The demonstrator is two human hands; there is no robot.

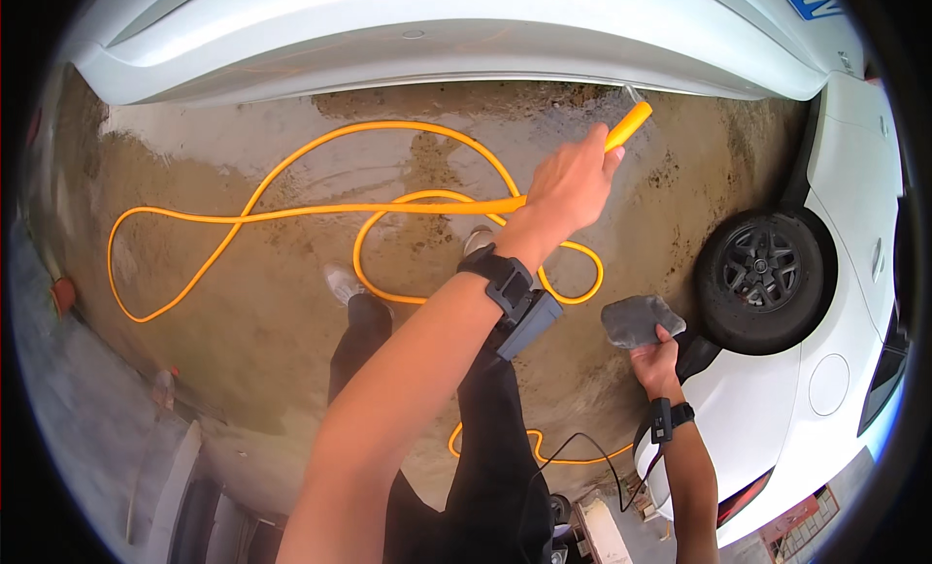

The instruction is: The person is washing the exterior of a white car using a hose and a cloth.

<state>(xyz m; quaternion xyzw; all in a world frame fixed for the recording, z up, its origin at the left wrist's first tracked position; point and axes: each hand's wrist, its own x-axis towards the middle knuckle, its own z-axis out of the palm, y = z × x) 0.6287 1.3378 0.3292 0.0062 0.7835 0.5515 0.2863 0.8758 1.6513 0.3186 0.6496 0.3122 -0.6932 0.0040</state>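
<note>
My left hand [571, 174] grips the end of a yellow hose [628, 126]. A little water comes out of its open end, close to the lower edge of a white car bumper [466, 51]. Low on the right, my right hand [655, 360] holds a flat grey cloth or pad [635, 320], thumb on top. That pad is beside the black wheel [761, 265] of a white car [764, 396], with a gap between them. Both wrists carry strapped-on devices.
Loops of the yellow hose lie over the wet concrete floor [277, 360] around my feet. A thin black cable [619, 484] hangs between my leg and the car at right. Behind me stands a pale block [603, 531]. A wall [80, 389] borders the left side.
</note>
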